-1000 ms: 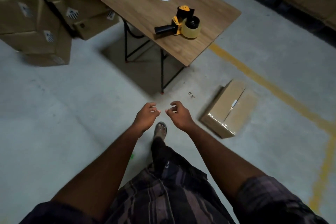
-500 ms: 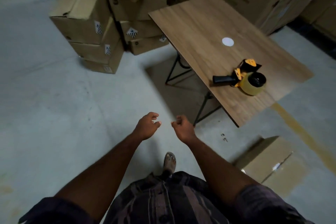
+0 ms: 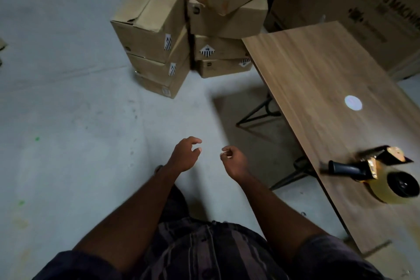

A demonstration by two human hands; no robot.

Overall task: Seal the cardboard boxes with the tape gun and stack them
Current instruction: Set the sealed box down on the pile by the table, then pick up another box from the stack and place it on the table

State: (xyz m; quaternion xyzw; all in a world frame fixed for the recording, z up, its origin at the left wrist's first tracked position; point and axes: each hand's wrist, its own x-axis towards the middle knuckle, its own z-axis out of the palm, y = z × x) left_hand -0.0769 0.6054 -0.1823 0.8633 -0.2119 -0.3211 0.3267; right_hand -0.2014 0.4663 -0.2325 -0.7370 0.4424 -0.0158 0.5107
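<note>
A stack of cardboard boxes point(image 3: 154, 36) stands on the floor ahead, its top box with loose, unsealed flaps. More boxes point(image 3: 225, 18) are piled to its right. The yellow and black tape gun point(image 3: 381, 177) lies on the wooden table point(image 3: 318, 79) at the right. My left hand point(image 3: 185, 154) and my right hand point(image 3: 234, 161) hang side by side over the bare floor, fingers loosely curled, holding nothing. Both are well short of the boxes and left of the table.
A large printed carton point(image 3: 363, 7) stands behind the table at the top right. The table has black metal legs point(image 3: 261, 116) and a white round sticker point(image 3: 353, 103). Grey concrete floor point(image 3: 68, 120) spreads to the left.
The view has swung left and toward the box stack. The sealed box on the floor has left the view at the right, and the table now sits at the right edge. Both hands stay empty.
</note>
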